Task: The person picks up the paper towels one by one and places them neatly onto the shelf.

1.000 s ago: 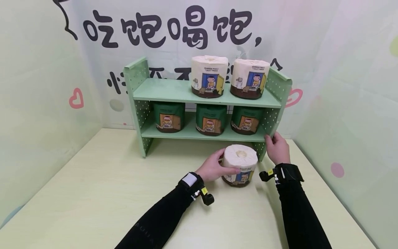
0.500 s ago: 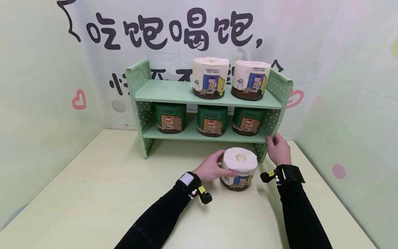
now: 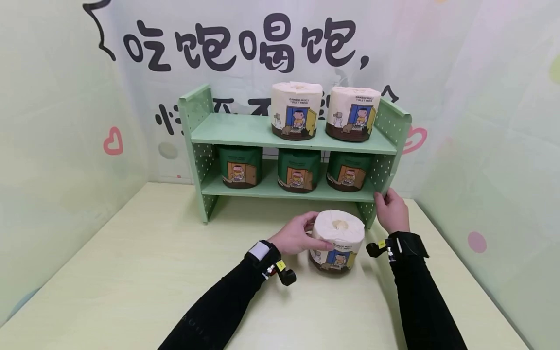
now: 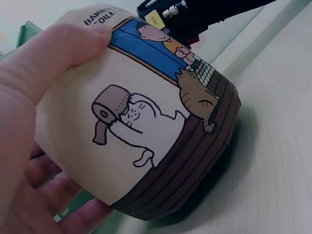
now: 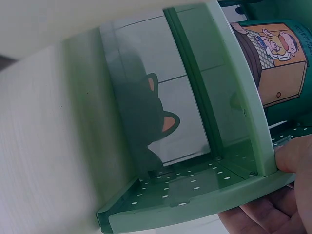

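Note:
My left hand (image 3: 297,236) grips a white-topped toilet paper roll (image 3: 339,228) from its left side, thumb across the front and fingers behind. In the left wrist view the roll (image 4: 141,112) shows a cartoon print and a brown lower band, with a dark shadow beside its base. Whether its base touches the table I cannot tell. My right hand (image 3: 392,212) holds the right side panel of the green two-tier shelf (image 3: 236,127) near the lower board. The right wrist view has the thumb on the panel's inner side and the fingers (image 5: 265,209) outside.
Two white rolls (image 3: 296,111) (image 3: 353,114) stand on the upper board, towards the right. Below them stand three green rolls (image 3: 240,166) (image 3: 299,170) (image 3: 349,171). The shelf sits on a pale wooden table (image 3: 131,272). Printed cloth walls (image 3: 481,146) enclose the back and sides.
My left hand has drawn the white roll slightly towards me, away from the shelf. The right hand keeps its hold on the side panel. The head view has shifted a little.

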`<move>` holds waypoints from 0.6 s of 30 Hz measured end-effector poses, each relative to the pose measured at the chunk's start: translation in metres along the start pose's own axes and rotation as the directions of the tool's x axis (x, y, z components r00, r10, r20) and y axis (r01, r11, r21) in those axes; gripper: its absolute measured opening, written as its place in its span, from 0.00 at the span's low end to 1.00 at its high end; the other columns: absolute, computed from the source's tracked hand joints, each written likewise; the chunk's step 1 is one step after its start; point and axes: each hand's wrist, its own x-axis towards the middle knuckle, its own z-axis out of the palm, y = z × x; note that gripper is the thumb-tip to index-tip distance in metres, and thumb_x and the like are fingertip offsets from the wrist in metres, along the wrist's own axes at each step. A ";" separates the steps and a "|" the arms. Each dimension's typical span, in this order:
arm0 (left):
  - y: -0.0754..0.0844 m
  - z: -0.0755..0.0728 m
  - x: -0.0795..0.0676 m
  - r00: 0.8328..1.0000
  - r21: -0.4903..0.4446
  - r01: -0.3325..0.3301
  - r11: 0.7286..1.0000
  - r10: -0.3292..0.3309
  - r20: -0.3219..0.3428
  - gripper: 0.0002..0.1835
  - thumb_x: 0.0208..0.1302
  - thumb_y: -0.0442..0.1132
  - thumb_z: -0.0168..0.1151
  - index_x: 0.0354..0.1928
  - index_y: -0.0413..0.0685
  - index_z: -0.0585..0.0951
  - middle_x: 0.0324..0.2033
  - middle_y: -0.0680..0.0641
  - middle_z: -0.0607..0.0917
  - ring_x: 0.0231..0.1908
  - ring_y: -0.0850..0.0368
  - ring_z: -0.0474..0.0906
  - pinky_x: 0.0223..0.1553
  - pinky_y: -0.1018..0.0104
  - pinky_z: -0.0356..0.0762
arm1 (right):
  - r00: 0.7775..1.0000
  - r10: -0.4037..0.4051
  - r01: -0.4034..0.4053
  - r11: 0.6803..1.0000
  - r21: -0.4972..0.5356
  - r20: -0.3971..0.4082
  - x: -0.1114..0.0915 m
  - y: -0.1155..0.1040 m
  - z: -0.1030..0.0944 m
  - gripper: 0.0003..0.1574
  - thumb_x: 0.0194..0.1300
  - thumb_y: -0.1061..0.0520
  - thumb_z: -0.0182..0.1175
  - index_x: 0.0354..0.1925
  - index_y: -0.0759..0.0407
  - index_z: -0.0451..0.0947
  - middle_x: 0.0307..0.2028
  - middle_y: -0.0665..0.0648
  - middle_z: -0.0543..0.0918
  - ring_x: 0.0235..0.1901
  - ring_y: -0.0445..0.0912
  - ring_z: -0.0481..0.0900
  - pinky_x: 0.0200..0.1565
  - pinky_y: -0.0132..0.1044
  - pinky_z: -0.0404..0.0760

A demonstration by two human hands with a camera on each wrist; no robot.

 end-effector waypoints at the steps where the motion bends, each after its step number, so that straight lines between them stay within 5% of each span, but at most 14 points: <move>1: 0.002 0.000 0.000 1.000 -0.001 -0.005 1.000 0.005 0.004 0.51 0.58 0.44 0.87 0.81 0.47 0.69 0.72 0.44 0.82 0.74 0.44 0.77 0.76 0.46 0.75 | 1.000 0.004 -0.004 1.000 0.004 0.001 0.000 0.000 0.000 0.28 0.87 0.48 0.51 0.68 0.67 0.78 0.61 0.74 0.87 0.61 0.70 0.85 0.64 0.65 0.81; 18: 0.030 -0.025 -0.023 0.995 0.004 -0.101 0.995 0.101 0.023 0.48 0.63 0.43 0.82 0.82 0.48 0.69 0.68 0.42 0.82 0.67 0.47 0.79 0.67 0.52 0.84 | 1.000 -0.004 0.004 1.000 0.017 0.005 -0.001 -0.003 -0.001 0.28 0.87 0.49 0.51 0.68 0.68 0.78 0.61 0.74 0.86 0.61 0.69 0.85 0.65 0.64 0.81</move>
